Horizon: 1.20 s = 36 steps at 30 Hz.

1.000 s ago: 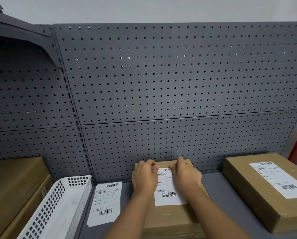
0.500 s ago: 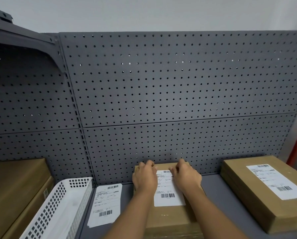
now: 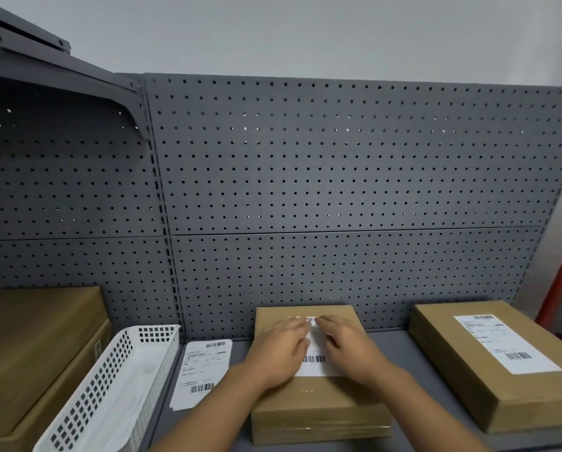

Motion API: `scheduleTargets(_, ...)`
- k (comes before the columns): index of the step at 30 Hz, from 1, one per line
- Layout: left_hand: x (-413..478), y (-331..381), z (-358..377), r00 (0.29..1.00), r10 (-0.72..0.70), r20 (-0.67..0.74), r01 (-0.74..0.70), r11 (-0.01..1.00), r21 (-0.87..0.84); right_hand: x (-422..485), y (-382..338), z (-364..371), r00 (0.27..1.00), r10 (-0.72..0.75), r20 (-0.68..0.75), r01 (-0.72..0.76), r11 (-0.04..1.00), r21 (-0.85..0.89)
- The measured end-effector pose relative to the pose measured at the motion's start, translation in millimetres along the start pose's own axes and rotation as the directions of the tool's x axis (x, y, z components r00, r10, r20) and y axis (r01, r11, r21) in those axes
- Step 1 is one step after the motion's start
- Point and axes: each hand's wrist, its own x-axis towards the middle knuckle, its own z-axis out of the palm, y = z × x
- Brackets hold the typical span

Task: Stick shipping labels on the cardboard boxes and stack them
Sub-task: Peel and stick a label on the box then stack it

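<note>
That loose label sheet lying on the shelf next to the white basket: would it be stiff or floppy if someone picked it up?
Probably floppy: the label sheet looks paper-thin and lies flat on the shelf. It is likely very light too, so a sideways push would probably slide it across the smooth grey surface rather than tip or roll it.

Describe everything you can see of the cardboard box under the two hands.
The flat brown cardboard box lies level on the grey metal shelf, its far edge close to the grey pegboard wall. A white shipping label with barcodes lies on its top. The left hand and right hand press on that label, fingers motion-blurred. A glossy strip crosses its front face.
</note>
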Motion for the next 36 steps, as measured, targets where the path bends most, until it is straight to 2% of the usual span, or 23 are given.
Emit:
scheduleTargets(4, 0, -8, 13, 0.996, -0.039, 0.080, 0.034, 0.997, 0.063, -2, 0, 10, 0.999, -0.017, 0.033, 0.020, 0.996, -0.087)
scheduleTargets(9, 10, -4, 14, 0.995, -0.043, 0.095, 0.029, 0.989, 0.147, -2, 3, 13, 0.996, -0.005, 0.088, 0.020, 0.986, -0.167)
scheduleTargets(13, 16, 6, 1, 0.985, -0.085, 0.151, 0.054, 0.979, 0.195, 0, 2, 7, 0.992, 0.011, 0.123, -0.001, 0.997, -0.079)
scheduleTargets(16, 13, 9, -7, 0.978, -0.097, 0.186, 0.073, 0.989, 0.131, -10, 2, -1, 0.994, -0.011, 0.107, 0.010, 1.000, 0.008)
scheduleTargets(21, -13, 13, 4, 0.994, -0.024, 0.103, 0.018, 0.998, 0.057, -28, -5, -10, 0.995, -0.053, 0.081, 0.052, 0.999, 0.008)
scheduleTargets(27, -30, 10, 14, 0.999, 0.035, 0.032, -0.038, 0.997, 0.074, -35, -2, -1, 0.986, -0.072, 0.152, 0.078, 0.996, -0.034)
scheduleTargets(33, -25, 20, -5, 0.986, -0.027, 0.166, 0.004, 0.991, 0.135, -32, -5, -11, 0.977, -0.067, 0.202, 0.078, 0.996, -0.047)
scheduleTargets(36, -34, 24, -15, 0.982, 0.018, 0.188, -0.046, 0.988, 0.146, -40, -2, -11, 0.987, -0.099, 0.130, 0.102, 0.995, -0.016)
